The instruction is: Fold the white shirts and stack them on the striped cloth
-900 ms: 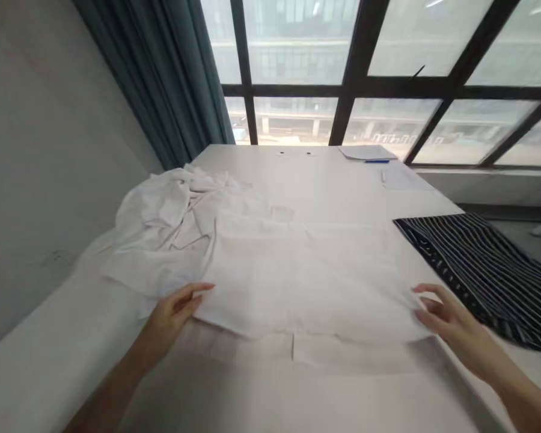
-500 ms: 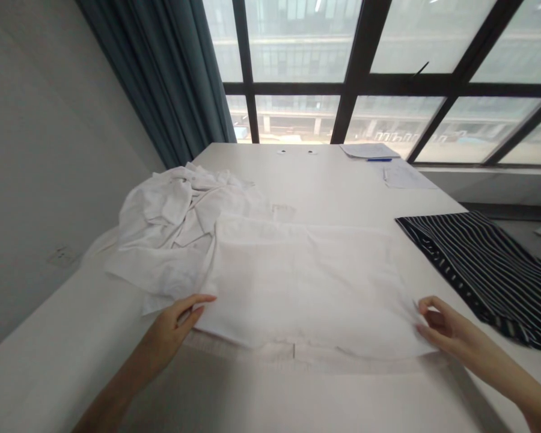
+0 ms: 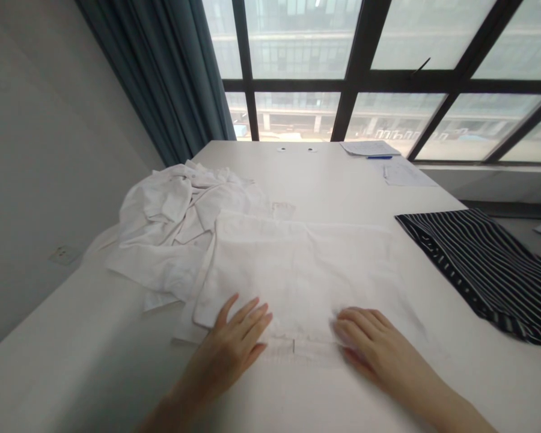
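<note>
A white garment (image 3: 297, 270) lies spread flat on the white table (image 3: 72, 361), its near hem toward me. My left hand (image 3: 237, 337) rests flat on the near hem, fingers stretched out and slightly apart. My right hand (image 3: 369, 340) lies palm down on the same hem a little to the right, fingers together and flat on the cloth. Neither hand grips anything. To the left, a crumpled pile of white cloth (image 3: 175, 210) overlaps the garment's left edge.
A dark striped cloth (image 3: 482, 258) lies at the table's right edge. Papers (image 3: 406, 174) and a blue pen (image 3: 379, 157) sit at the far end by the window. A teal curtain (image 3: 162, 78) hangs at the left, beside a grey wall.
Both hands have left the garment's outer corners and come inward to its near middle hem, now lying flat on it. The cloth looks smoother and narrower at the front.
</note>
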Action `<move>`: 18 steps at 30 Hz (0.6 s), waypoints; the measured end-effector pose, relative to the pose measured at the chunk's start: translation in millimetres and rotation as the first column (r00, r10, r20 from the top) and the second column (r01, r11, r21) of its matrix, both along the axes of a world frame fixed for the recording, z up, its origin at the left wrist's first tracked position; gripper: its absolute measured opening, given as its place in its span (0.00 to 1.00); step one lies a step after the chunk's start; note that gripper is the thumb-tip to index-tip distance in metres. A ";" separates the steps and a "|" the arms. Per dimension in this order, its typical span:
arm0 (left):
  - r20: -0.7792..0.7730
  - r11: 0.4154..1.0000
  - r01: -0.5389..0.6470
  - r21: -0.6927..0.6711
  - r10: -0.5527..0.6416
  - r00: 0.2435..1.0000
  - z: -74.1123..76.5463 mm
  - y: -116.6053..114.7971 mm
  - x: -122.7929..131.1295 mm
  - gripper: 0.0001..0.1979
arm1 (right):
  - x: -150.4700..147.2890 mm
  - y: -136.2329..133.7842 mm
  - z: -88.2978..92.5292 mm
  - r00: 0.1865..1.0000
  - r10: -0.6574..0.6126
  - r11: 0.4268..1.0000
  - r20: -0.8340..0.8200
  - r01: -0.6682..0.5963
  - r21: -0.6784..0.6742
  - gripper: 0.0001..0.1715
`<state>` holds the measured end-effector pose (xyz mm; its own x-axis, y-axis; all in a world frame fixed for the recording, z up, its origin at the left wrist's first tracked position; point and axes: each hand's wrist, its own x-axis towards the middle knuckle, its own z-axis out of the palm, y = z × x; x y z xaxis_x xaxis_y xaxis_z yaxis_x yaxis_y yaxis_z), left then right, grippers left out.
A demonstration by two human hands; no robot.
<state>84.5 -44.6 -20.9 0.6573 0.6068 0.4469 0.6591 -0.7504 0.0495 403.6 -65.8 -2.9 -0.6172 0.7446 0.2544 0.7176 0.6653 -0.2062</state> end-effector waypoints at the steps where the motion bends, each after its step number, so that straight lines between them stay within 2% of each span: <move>1: 0.014 0.999 0.016 0.031 -0.016 1.000 -2.3 0.5 3.7 0.13 | -3.4 1.7 -3.4 1.000 0.022 0.999 -0.004 -0.022 0.038 0.13; 4: 0.056 0.993 0.066 0.093 -0.071 0.996 -4.8 3.1 4.6 0.12 | -3.0 5.5 -7.9 0.997 0.051 0.989 -0.064 -0.041 0.142 0.11; 9: 0.088 0.990 0.105 0.099 -0.114 0.990 8.1 -1.0 -1.3 0.11 | 6.1 0.5 0.6 0.992 0.068 0.971 -0.107 -0.042 0.233 0.12; 12: 0.065 0.988 0.128 0.089 -0.134 0.989 9.4 -5.4 -1.4 0.12 | 6.8 -4.8 -1.1 0.993 0.088 0.975 -0.078 -0.070 0.212 0.11; 18: 0.014 0.995 0.094 0.029 -0.095 0.995 0.2 -8.0 1.8 0.13 | 8.1 -12.1 -15.7 0.994 0.089 0.989 -0.065 -0.080 0.124 0.12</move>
